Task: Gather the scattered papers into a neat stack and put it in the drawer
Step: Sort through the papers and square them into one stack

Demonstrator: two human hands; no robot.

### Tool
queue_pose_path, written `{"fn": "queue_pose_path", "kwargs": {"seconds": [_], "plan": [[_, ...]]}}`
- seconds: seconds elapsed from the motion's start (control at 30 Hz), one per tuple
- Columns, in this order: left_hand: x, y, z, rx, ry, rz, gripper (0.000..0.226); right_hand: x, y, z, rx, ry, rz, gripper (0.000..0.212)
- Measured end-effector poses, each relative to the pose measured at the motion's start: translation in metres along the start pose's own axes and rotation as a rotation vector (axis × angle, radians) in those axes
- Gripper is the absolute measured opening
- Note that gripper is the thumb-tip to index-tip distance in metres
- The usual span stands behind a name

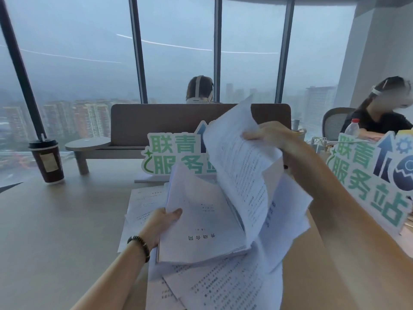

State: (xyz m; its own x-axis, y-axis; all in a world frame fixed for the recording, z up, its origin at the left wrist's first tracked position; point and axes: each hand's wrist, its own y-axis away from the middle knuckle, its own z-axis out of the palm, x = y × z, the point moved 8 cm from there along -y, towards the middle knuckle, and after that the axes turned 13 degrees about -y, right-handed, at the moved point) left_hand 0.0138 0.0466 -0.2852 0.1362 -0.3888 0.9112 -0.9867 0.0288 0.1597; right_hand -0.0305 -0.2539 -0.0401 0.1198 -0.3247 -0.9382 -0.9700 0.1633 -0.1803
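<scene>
A stack of white printed papers (201, 224) is held a little above the table, its top sheet showing a printed title. My left hand (164, 222) grips the stack's left edge, thumb on top. My right hand (266, 134) grips a bundle of raised sheets (239, 166), lifted and curling upward over the stack's right side. More loose sheets (214, 285) lie scattered on the table (55, 231) under and around the stack, some spreading to the left (143, 209) and right (292, 211). No drawer is in view.
A dark paper coffee cup (47, 161) stands at the left. Two green-lettered cardboard signs stand behind the papers (176, 156) and at the right (375, 175). A bench (161, 124), a seated person behind it and another person at the right are beyond the table.
</scene>
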Motion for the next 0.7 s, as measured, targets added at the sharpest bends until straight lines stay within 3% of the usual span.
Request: {"fn": "queue_pose_path", "kwargs": {"seconds": [0.2, 0.37, 0.47, 0.63, 0.7], "plan": [[0.007, 0.004, 0.001, -0.043, 0.044, 0.063, 0.028, -0.018, 0.013, -0.013, -0.109, -0.265, -0.039, 0.022], [0.005, 0.005, 0.003, -0.133, 0.202, 0.031, 0.035, 0.043, -0.008, -0.024, 0.055, -0.244, 0.007, 0.037], [0.006, 0.007, 0.005, -0.124, 0.205, -0.005, 0.037, 0.094, -0.012, -0.014, 0.057, -0.221, 0.110, 0.028], [0.010, -0.010, 0.011, -0.127, 0.212, 0.054, 0.078, 0.180, -0.012, 0.008, 0.082, -0.259, 0.249, 0.016], [0.015, -0.012, 0.016, -0.148, 0.194, 0.111, 0.081, 0.210, -0.016, 0.014, 0.104, -0.268, 0.283, 0.019]]}}
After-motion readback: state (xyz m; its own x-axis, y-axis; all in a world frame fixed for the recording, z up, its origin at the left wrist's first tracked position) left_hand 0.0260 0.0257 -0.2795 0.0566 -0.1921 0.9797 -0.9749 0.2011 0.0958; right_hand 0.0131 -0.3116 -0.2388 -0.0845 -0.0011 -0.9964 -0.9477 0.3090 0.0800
